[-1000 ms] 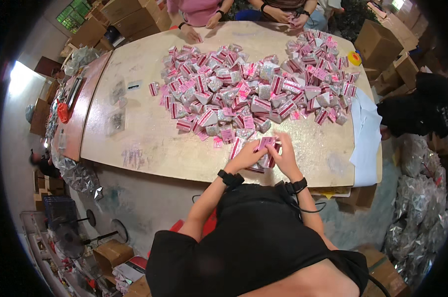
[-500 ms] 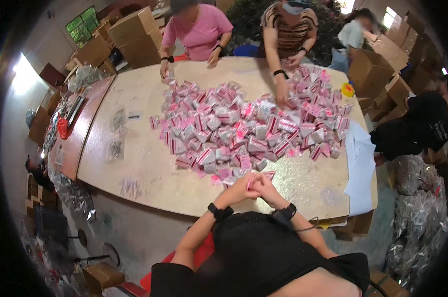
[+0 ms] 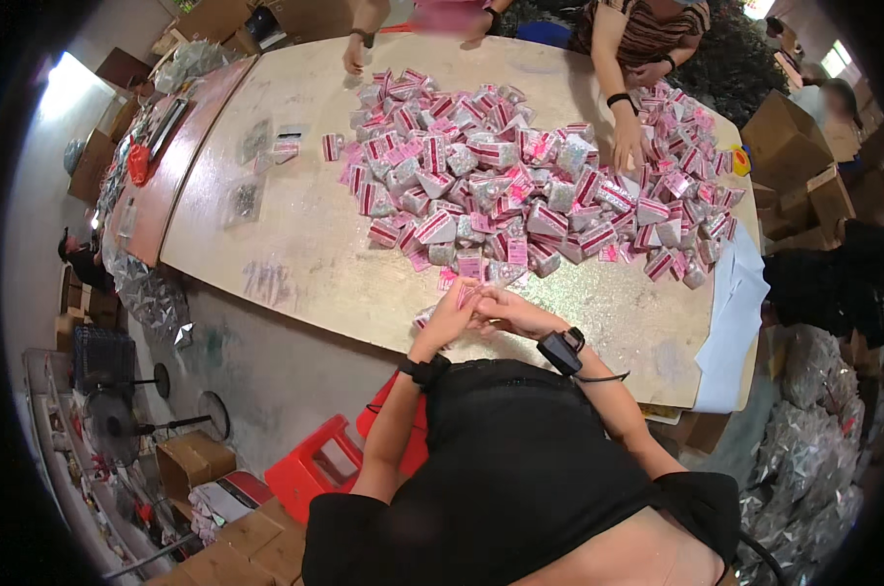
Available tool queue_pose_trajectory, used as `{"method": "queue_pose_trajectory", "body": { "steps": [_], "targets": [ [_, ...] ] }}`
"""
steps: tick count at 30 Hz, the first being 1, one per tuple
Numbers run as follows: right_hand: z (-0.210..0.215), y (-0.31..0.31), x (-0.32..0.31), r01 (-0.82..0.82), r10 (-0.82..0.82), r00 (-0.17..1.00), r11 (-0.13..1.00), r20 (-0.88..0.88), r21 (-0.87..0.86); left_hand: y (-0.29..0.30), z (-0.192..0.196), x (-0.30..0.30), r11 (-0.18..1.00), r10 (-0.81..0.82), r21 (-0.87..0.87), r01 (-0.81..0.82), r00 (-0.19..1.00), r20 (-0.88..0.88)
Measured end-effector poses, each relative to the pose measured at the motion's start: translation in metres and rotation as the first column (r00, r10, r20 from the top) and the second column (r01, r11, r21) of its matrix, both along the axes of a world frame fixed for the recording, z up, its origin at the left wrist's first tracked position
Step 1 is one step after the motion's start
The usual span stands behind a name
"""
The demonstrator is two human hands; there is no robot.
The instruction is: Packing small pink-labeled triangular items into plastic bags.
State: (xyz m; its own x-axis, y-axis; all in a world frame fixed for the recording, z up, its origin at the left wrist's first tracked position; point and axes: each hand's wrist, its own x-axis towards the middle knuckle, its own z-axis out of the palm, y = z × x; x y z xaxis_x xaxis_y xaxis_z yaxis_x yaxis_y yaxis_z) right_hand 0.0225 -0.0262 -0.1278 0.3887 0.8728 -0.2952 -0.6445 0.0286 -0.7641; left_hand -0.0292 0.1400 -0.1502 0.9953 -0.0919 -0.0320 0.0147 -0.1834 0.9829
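Drawn back since the earlier frame: a co-worker's hand point(image 3: 354, 57), from the edge of the pile point(image 3: 494, 154) to 11 o'clock, at the far side of the table point(image 3: 310, 230). (Clock directions are read from my joined hands.) Nearest, my left hand point(image 3: 451, 316) pinches a pink card point(image 3: 466, 291) above the table's near edge; my right hand point(image 3: 510, 311) bunches its fingers against the left, gripping what I cannot tell. The card is probably light, thin and bendable, best taken by its edges. Beyond, toward 12 and 1 o'clock, lie wedge-shaped packets point(image 3: 549, 220): likely slippery, with crushable corners, best spanned across opposite faces.
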Motion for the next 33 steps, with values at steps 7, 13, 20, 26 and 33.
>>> {"method": "queue_pose_trajectory", "body": {
  "steps": [7, 13, 20, 26, 33],
  "targets": [
    [-0.090, -0.007, 0.056, 0.833, -0.145, 0.405, 0.465, 0.903, -0.299, 0.021, -0.028, -0.008, 0.969, 0.214, 0.128, -0.213, 0.977, 0.011],
    [-0.153, -0.008, 0.085, 0.811, 0.002, 0.504, 0.344, 0.864, -0.474, 0.019, -0.042, -0.002, 0.837, 0.289, 0.389, -0.384, 0.915, 0.281],
    [-0.114, -0.020, 0.045, 0.705, -0.400, 0.486, 0.705, 0.777, -0.078, 0.023, 0.005, 0.003, 0.899, 0.252, -0.223, -0.377, 0.861, -0.441],
    [-0.001, -0.021, 0.030, 0.296, -0.138, 0.817, 0.934, 0.559, -0.201, 0.019, 0.005, -0.005, 0.854, -0.008, -0.507, -0.116, 0.971, -0.237],
    [-0.009, 0.019, 0.041, 0.009, 0.145, 0.772, 0.971, 0.618, -0.239, 0.009, 0.044, -0.005, 0.966, 0.217, -0.070, -0.250, 0.926, -0.308]
  ]
}}
